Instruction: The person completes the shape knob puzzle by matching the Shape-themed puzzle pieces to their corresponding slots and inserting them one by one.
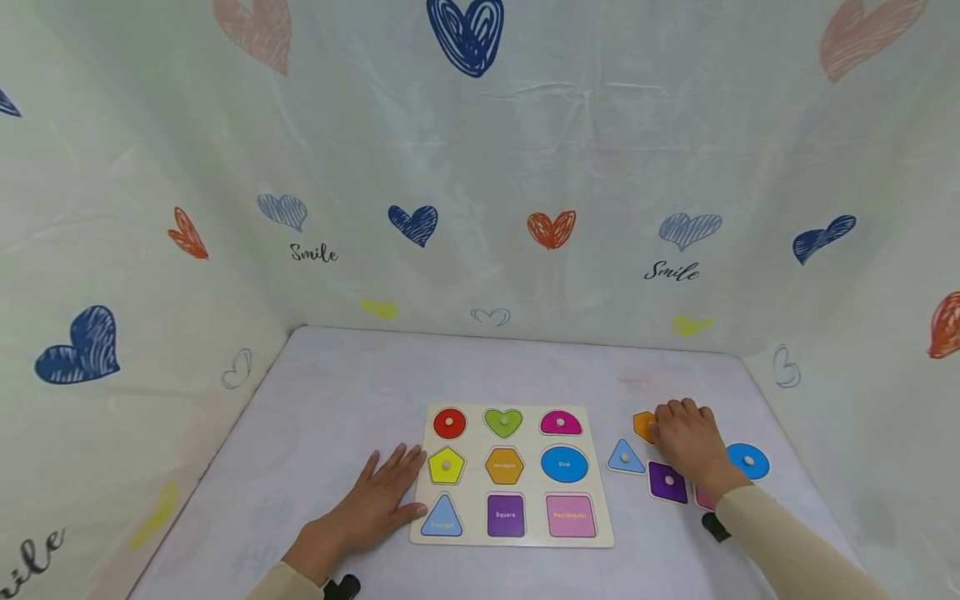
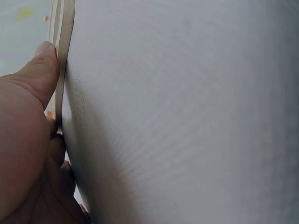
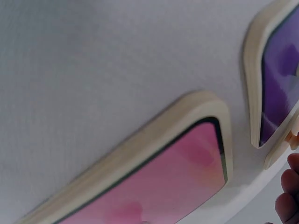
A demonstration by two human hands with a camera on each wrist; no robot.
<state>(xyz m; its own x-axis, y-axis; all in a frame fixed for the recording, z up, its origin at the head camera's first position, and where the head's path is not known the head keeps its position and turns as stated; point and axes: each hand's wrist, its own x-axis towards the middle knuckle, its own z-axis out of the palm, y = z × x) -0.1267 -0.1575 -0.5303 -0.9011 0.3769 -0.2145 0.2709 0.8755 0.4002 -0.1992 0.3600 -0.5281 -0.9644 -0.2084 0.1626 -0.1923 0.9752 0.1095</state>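
Observation:
A wooden shape puzzle board (image 1: pixel 465 537) lies on the table. My left hand (image 1: pixel 378 504) rests with spread fingers at its left edge, the thumb (image 2: pixel 46 63) on the board's rim. Right of the board, my right hand (image 1: pixel 690 442) pinches an orange hexagon piece (image 1: pixel 642 426) with curled fingers; its knob is hidden. Nearby lie a blue triangle piece (image 1: pixel 624 458), a purple square piece (image 1: pixel 663 487) and a blue oval piece (image 1: pixel 750 460). A pink rectangle piece (image 3: pixel 173 186) is partly hidden under the right wrist in the head view.
Knobbed pieces sit in the board's upper left: a red circle (image 1: pixel 449 423), a green heart (image 1: pixel 503 422), a magenta semicircle (image 1: pixel 562 423) and a yellow pentagon (image 1: pixel 446 466). Printed recesses show for hexagon, oval, triangle, square and rectangle. A heart-patterned curtain (image 1: pixel 480 150) surrounds the table.

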